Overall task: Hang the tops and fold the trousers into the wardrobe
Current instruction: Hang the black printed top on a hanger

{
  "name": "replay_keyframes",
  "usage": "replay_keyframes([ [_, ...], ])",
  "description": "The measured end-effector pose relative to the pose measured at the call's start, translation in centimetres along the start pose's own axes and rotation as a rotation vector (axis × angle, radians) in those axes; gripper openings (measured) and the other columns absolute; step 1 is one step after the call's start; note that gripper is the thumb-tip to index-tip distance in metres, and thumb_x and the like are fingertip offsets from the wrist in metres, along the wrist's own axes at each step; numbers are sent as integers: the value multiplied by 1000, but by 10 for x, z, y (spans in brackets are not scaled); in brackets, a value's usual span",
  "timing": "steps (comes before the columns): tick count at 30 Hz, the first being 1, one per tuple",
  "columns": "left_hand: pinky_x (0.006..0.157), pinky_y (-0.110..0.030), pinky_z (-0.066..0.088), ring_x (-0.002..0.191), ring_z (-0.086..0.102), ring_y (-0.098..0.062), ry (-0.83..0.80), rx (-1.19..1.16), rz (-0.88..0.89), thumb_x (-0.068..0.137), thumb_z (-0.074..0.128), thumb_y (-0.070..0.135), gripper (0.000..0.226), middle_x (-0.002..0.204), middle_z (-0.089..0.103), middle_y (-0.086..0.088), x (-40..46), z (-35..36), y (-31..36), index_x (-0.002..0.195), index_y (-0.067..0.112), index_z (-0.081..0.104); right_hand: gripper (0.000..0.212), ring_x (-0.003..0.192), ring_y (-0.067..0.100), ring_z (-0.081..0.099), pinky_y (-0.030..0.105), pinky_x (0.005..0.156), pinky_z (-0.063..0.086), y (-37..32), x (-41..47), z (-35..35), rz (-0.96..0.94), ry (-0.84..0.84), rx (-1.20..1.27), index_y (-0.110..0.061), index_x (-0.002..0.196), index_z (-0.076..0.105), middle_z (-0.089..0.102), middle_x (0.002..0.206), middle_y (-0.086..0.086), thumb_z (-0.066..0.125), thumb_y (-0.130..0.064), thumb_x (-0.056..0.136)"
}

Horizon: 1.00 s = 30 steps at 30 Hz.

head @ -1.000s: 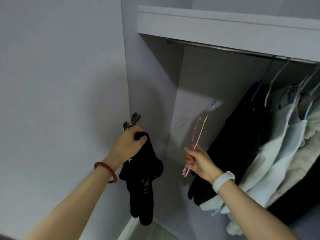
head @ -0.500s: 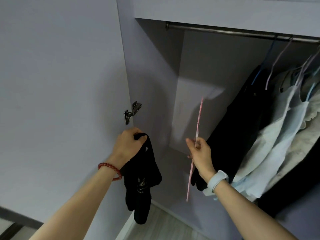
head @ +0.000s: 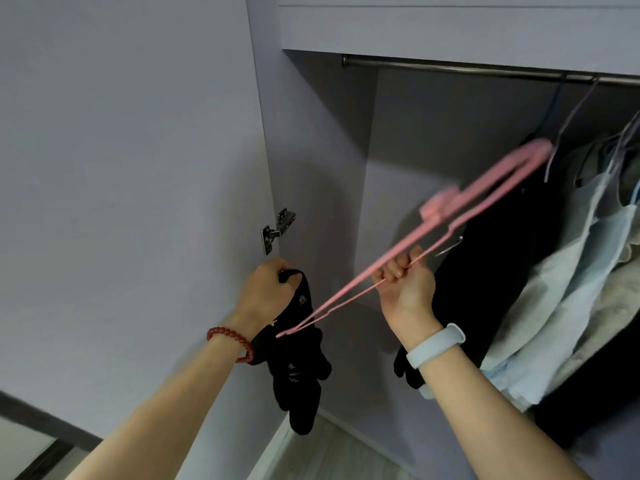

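Two hands busy: left hand (head: 268,294) fisted round the bunched black top (head: 298,362), hanging limp just beside the wardrobe wall; right hand (head: 405,287) curled round the thin bar of the pink hanger (head: 450,216). Long axis slanting from low-left, tip touching the black top, up to the blurred right end near the rail (head: 450,65). Low tip nearest the left hand, so probably threads into the top from there

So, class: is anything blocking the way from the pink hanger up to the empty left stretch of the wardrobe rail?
Nothing visible does. The right hand grips the pink hanger below the rail, whose left stretch is bare; the hung clothes sit further right.
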<state>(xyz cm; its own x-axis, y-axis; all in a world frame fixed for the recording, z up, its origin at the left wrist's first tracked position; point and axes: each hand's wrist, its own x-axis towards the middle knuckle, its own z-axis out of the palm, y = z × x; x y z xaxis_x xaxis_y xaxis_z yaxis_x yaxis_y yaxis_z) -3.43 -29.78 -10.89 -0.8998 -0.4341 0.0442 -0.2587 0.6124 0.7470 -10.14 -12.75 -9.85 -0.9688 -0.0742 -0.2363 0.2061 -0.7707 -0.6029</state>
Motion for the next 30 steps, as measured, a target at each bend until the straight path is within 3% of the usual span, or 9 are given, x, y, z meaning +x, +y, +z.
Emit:
replay_keyframes([
  [5, 74, -36, 50, 84, 59, -26, 53, 144, -37, 92, 52, 17, 6, 89, 61, -8, 3, -7, 0, 94, 13, 57, 41, 33, 5, 26, 22, 49, 30, -8, 3, 20, -157, 102, -162, -18, 63, 32, 29, 37, -12, 30, -31, 102],
  [10, 66, -28, 45, 78, 58, -20, 10, 179, -32, 92, 53, 15, 12, 90, 63, -6, 2, -4, 4, 95, 12, 63, 42, 35, 5, 28, 22, 50, 34, -6, 4, 27, -233, 83, -210, -17, 62, 33, 30, 37, -12, 32, -30, 102],
  [15, 80, -31, 50, 84, 62, -21, 1, -85, 10, 89, 59, 12, 8, 86, 66, -4, -4, -8, 16, 84, 14, 65, 40, 35, 6, 29, 22, 50, 36, -1, 10, 26, -189, 53, -192, -17, 65, 34, 31, 38, -11, 30, -31, 102],
  [18, 78, -31, 49, 81, 62, -22, 48, -338, 18, 90, 59, 11, 12, 80, 64, -3, -9, -23, 33, 79, 14, 63, 40, 34, 4, 29, 23, 53, 37, 16, 17, 16, -167, 86, -242, -17, 64, 34, 32, 37, -11, 31, -30, 102],
  [21, 69, -22, 47, 69, 58, -11, 154, -501, 72, 88, 60, 9, 17, 73, 62, 0, -11, -43, 50, 73, 17, 61, 42, 34, 3, 31, 25, 53, 36, 38, 24, 0, -181, 105, -363, -17, 61, 34, 34, 36, -10, 32, -27, 102],
  [24, 61, -19, 42, 60, 53, -1, 335, -307, 165, 86, 61, 6, 27, 66, 58, 7, -7, -64, 47, 67, 25, 56, 44, 44, 7, 39, 26, 57, 35, 42, 31, -13, -341, 19, -697, -15, 58, 35, 39, 47, -4, 31, -21, 101],
  [27, 70, -33, 45, 75, 58, -19, 451, -84, 105, 85, 60, 7, 26, 78, 64, -1, -7, -69, 23, 70, 29, 56, 44, 56, 18, 42, 28, 57, 29, 19, 38, -12, -607, -148, -982, -12, 59, 40, 44, 56, 3, 31, -23, 101],
  [30, 77, -33, 47, 89, 62, -26, 484, -40, -38, 86, 60, 16, 20, 94, 65, -8, -12, -62, 2, 73, 31, 60, 41, 64, 28, 49, 26, 61, 25, -12, 50, -6, -773, -160, -1118, -4, 67, 49, 51, 64, 13, 31, -20, 100],
])
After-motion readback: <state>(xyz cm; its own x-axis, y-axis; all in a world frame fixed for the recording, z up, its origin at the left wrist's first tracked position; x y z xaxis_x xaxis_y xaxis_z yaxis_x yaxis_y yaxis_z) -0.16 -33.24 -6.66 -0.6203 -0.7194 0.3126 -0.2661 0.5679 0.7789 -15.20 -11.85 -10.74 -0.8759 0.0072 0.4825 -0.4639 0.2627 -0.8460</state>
